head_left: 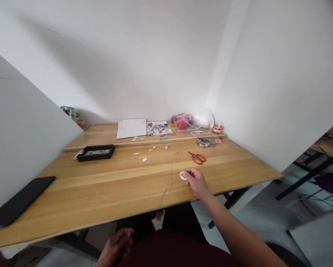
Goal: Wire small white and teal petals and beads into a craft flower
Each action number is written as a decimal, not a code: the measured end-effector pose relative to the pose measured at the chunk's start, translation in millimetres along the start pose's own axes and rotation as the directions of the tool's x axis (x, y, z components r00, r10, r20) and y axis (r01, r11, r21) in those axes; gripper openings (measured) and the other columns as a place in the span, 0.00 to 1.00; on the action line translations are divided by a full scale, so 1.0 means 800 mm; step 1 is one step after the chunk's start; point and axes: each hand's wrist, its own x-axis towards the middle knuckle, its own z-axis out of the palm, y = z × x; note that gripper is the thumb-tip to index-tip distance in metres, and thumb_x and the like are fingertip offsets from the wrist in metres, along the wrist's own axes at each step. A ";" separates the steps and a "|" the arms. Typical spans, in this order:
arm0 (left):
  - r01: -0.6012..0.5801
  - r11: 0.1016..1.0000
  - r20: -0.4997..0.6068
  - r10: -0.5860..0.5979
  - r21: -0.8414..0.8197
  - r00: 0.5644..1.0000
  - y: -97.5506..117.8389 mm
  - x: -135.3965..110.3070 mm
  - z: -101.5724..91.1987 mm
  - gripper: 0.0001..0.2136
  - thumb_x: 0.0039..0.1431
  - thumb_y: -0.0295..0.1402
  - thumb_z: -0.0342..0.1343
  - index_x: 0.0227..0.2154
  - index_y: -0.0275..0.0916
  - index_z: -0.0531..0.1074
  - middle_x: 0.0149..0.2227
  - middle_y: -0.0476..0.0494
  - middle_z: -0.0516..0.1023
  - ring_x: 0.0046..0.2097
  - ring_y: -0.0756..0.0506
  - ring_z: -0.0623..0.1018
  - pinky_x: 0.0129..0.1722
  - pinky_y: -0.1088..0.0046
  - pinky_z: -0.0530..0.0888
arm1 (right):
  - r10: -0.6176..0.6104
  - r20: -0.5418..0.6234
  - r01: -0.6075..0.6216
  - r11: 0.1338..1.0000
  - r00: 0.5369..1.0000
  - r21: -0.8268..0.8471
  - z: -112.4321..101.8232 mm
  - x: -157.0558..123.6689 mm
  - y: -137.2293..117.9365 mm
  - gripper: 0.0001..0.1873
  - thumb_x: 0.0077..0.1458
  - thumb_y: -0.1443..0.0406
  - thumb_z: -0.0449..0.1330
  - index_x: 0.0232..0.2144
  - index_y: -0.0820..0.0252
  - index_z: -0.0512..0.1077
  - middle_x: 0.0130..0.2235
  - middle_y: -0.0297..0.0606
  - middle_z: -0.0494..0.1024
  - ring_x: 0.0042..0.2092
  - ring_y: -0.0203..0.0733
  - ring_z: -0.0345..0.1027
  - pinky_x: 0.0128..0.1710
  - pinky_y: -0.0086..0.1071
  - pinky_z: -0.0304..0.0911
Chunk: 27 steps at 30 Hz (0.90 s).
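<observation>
My right hand (195,180) reaches onto the wooden table (99,193) and pinches a small white paper piece (182,175) lying on the tabletop near the front edge. My left hand (118,243) rests low on my lap below the table edge, fingers loosely curled with nothing visible in them. Orange-handled scissors (198,158) lie on the table just beyond my right hand. Several small white paper cut-outs (144,159) are scattered over the middle of the table.
A black tray (96,152) of small bits sits at mid left. A black phone (17,202) lies at the left edge. White and patterned sheets (144,128), a red item in plastic (183,121) and a bag of trinkets (206,141) sit at the back. White partitions flank the table.
</observation>
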 end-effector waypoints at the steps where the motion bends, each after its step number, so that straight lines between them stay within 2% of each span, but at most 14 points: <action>1: 0.003 1.000 -0.002 -0.003 -0.003 1.000 -0.001 0.001 0.001 0.31 0.44 0.66 0.59 0.38 0.44 0.78 0.27 0.47 0.76 0.26 0.46 0.72 0.24 0.73 0.67 | 0.002 -0.001 -0.002 1.000 1.000 0.001 0.001 0.000 -0.001 0.17 0.50 0.51 0.66 0.26 0.59 0.73 0.23 0.31 0.70 0.23 0.33 0.56 0.25 0.30 0.51; 7: 0.024 0.999 -0.018 -0.024 -0.025 1.000 0.005 -0.003 -0.002 0.31 0.41 0.65 0.61 0.38 0.44 0.78 0.27 0.46 0.76 0.26 0.46 0.74 0.24 0.73 0.70 | 0.007 -0.008 -0.007 1.000 1.000 0.008 0.004 -0.002 -0.007 0.18 0.49 0.51 0.66 0.24 0.59 0.71 0.20 0.29 0.66 0.22 0.33 0.54 0.24 0.30 0.49; 14: 0.061 0.997 -0.004 -0.061 0.057 0.998 0.030 -0.015 -0.012 0.28 0.37 0.61 0.64 0.35 0.45 0.79 0.28 0.43 0.78 0.31 0.40 0.78 0.28 0.67 0.75 | 0.007 -0.019 -0.007 1.000 1.000 0.010 0.003 -0.004 -0.013 0.15 0.49 0.54 0.65 0.24 0.59 0.71 0.21 0.29 0.67 0.23 0.33 0.55 0.26 0.30 0.51; 20: 0.080 0.996 0.001 -0.080 0.043 0.997 0.040 -0.016 -0.002 0.29 0.37 0.62 0.63 0.35 0.44 0.77 0.27 0.45 0.78 0.30 0.41 0.77 0.29 0.68 0.74 | 0.009 -0.016 -0.009 1.000 1.000 -0.019 0.001 -0.005 -0.014 0.14 0.50 0.54 0.65 0.25 0.59 0.72 0.22 0.29 0.68 0.24 0.34 0.56 0.27 0.31 0.53; 27: 0.042 0.963 0.046 -0.057 0.266 0.997 0.031 -0.001 -0.009 0.27 0.46 0.60 0.56 0.38 0.43 0.77 0.29 0.43 0.79 0.29 0.42 0.77 0.28 0.70 0.73 | -0.008 -0.018 0.007 0.999 1.000 -0.048 -0.001 -0.005 -0.011 0.13 0.50 0.55 0.64 0.25 0.59 0.72 0.24 0.30 0.70 0.25 0.34 0.57 0.28 0.31 0.54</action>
